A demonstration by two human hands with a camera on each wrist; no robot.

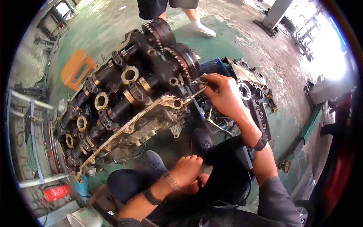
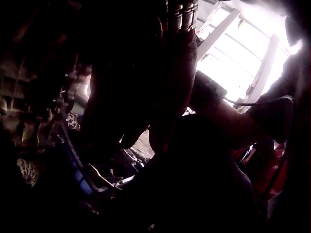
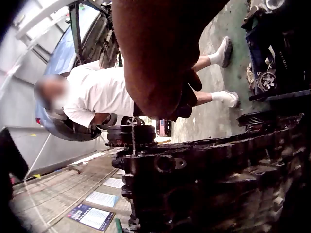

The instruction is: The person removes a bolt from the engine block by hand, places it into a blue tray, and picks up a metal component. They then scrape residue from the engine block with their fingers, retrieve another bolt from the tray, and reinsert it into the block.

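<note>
A cylinder head with its camshafts point(image 1: 117, 104) fills the left and middle of the head view, two toothed cam sprockets point(image 1: 185, 62) at its far end. Beside that end, my right hand point(image 1: 225, 96) pinches a thin metal rod point(image 1: 196, 92) between thumb and fingers, its tip pointing at the casting's corner. From the right wrist, the hand point(image 3: 155, 73) is a dark shape above the engine block point(image 3: 209, 184). My left hand point(image 1: 187, 170) rests over my lap, fingers loosely bent and holding nothing visible. The left wrist view is mostly dark, with finger outlines point(image 2: 170, 97) hanging down.
Behind the engine stands a person in white shoes point(image 1: 204, 29). A blue crate point(image 1: 215, 67) and greasy engine parts point(image 1: 249, 75) lie right of it. An orange stool point(image 1: 77, 68) is beyond the engine; a red fire extinguisher point(image 1: 56, 193) lies at lower left.
</note>
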